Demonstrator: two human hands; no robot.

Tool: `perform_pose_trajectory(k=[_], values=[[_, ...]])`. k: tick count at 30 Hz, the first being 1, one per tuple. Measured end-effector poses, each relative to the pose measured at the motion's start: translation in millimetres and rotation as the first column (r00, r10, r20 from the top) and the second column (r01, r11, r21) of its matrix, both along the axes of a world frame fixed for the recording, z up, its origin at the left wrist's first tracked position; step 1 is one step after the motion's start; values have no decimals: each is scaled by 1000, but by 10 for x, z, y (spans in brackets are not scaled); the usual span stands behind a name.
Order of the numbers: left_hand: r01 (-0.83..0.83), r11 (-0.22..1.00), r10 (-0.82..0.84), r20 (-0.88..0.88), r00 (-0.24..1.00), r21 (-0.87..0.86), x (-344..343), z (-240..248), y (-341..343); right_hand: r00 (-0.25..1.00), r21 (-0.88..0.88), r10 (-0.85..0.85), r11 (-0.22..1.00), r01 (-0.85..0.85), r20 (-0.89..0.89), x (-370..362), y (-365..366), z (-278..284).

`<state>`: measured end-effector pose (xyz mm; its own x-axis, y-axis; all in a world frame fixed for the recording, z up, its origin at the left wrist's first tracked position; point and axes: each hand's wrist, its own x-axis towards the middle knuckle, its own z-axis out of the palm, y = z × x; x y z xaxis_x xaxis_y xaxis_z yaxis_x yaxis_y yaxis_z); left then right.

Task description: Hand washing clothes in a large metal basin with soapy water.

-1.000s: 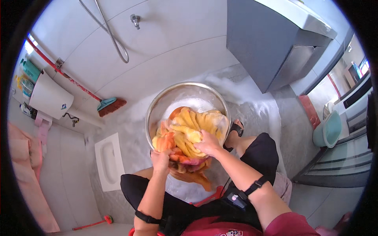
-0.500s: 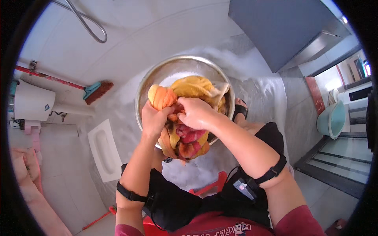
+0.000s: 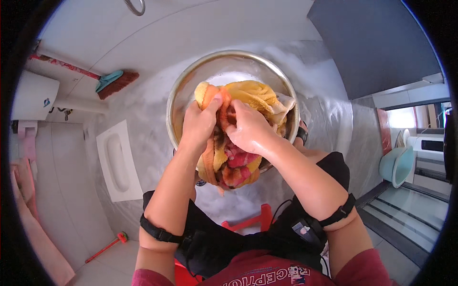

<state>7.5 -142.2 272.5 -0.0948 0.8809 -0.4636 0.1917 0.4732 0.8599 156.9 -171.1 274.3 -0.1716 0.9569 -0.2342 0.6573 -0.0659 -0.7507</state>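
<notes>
A thick multicoloured towel (image 3: 253, 93) in yellow, orange, red and brown lies bunched in a wide metal basin (image 3: 172, 102). Its lower part hangs over the basin's near rim. My left hand (image 3: 199, 119) is closed on an orange and yellow fold at the towel's left side, thumb on top. Close beside it, my right hand (image 3: 249, 127) grips a reddish-orange part, fingers curled into the cloth. Some fingertips are hidden in the folds. Whitish suds or water show inside the basin behind the towel.
Foamy water covers the floor (image 3: 315, 71) around the basin. At left are a squat toilet (image 3: 129, 162) and a broom (image 3: 114, 83); a red-handled brush (image 3: 107, 248) lies lower left. A red stool (image 3: 257, 219) is beneath me. A grey cabinet (image 3: 377, 43) and pale green basin (image 3: 397, 167) stand right.
My hands have shifted on the towel; the orange roll that stuck up from my left hand is now lower and stretched between both hands. The whole view has also shifted slightly.
</notes>
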Motion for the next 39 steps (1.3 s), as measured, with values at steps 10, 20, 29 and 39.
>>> perform_pose_trajectory(k=[10, 20, 29, 39], values=[[-39, 999, 40, 99, 994, -6, 145, 64, -126, 1000, -12, -1, 1000, 1, -11, 50, -176, 2], [-5, 1000, 4, 70, 998, 0, 180, -25, -75, 1000, -40, -5, 999, 6, 17, 39, -222, -44], [72, 997, -72, -120, 990, -4, 211, -167, -20, 1000, -25, -14, 1000, 14, 3, 80, -282, -125], [62, 998, -61, -62, 996, 13, 185, -216, -32, 1000, -38, -16, 999, 16, 1, 51, -291, -120]])
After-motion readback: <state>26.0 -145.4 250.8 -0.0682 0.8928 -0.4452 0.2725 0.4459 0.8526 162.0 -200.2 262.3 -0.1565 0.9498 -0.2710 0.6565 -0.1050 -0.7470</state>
